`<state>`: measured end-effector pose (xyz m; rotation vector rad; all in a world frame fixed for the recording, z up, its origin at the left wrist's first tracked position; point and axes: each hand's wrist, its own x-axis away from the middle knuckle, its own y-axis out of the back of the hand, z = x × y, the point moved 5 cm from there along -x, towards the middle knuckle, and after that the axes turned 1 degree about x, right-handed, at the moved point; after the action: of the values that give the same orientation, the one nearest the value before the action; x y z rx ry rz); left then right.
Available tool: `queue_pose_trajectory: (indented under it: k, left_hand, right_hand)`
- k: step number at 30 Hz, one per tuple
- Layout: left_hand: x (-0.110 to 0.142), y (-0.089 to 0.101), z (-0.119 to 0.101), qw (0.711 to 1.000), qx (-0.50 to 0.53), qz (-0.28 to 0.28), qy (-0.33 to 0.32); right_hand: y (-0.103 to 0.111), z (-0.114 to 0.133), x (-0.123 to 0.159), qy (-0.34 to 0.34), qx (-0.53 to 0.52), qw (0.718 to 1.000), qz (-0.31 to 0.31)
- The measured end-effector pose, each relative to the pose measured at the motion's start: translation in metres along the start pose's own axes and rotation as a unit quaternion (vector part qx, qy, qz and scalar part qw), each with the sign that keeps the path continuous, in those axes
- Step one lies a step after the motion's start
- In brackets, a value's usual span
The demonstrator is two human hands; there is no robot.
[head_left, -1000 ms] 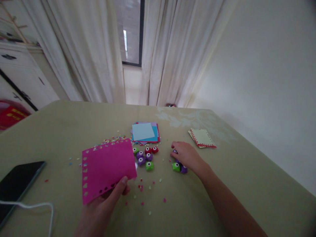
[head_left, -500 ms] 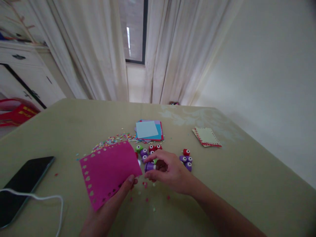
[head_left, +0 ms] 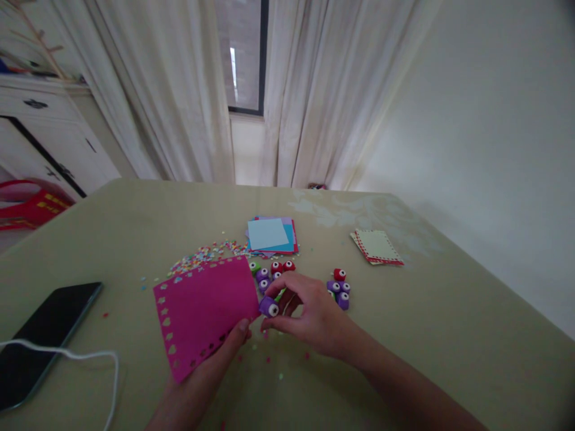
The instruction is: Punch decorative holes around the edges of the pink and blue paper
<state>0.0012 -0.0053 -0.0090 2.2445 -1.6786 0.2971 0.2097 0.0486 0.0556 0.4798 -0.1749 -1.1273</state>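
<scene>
My left hand (head_left: 220, 359) grips a magenta sheet of paper (head_left: 206, 311) by its lower right edge, thumb on top. Small cut-out shapes, hearts among them, run along three of its sides. At the sheet's right edge is a purple craft punch (head_left: 269, 307) with a white button, between the thumb and forefinger of my right hand (head_left: 305, 308). Whether the edge sits inside the punch's slot I cannot tell. Behind the fingers stand several red, purple and green punches (head_left: 263, 275), partly hidden. Another cluster of punches (head_left: 340, 287) lies right of my hand.
Colourful paper bits (head_left: 202, 257) are scattered behind the magenta sheet. Farther back lies a stack of coloured paper (head_left: 268, 234); to the right, punched cream and red sheets (head_left: 380, 246). A phone (head_left: 49, 335) and white cable (head_left: 81, 355) occupy the table's left side.
The magenta sheet and my left hand have shifted slightly right. The purple punch has turned in my right hand, so its white button now faces me, and the sheet's edge meets it.
</scene>
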Motion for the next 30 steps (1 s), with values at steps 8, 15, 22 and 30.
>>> queue_pose_trajectory:
  k: [8, 15, 22, 30]
  left_hand:
    - [0.002, -0.005, -0.011, 0.999, -0.017, 0.018, -0.035]
    - [0.004, -0.001, -0.003, 1.000, -0.016, 0.012, -0.012]
    - [0.009, -0.002, -0.008, 1.000, 0.008, 0.010, 0.013]
    - [0.009, -0.003, -0.012, 1.000, -0.020, -0.006, -0.021]
  right_hand:
    - [0.001, 0.004, 0.001, 0.020, -0.014, 1.000, -0.007]
    - [0.003, 0.006, 0.002, 0.035, -0.002, 0.999, -0.026]
    - [0.003, 0.007, 0.002, 0.046, 0.022, 0.999, -0.019]
    - [0.002, 0.009, 0.002, 0.049, 0.035, 0.998, 0.017]
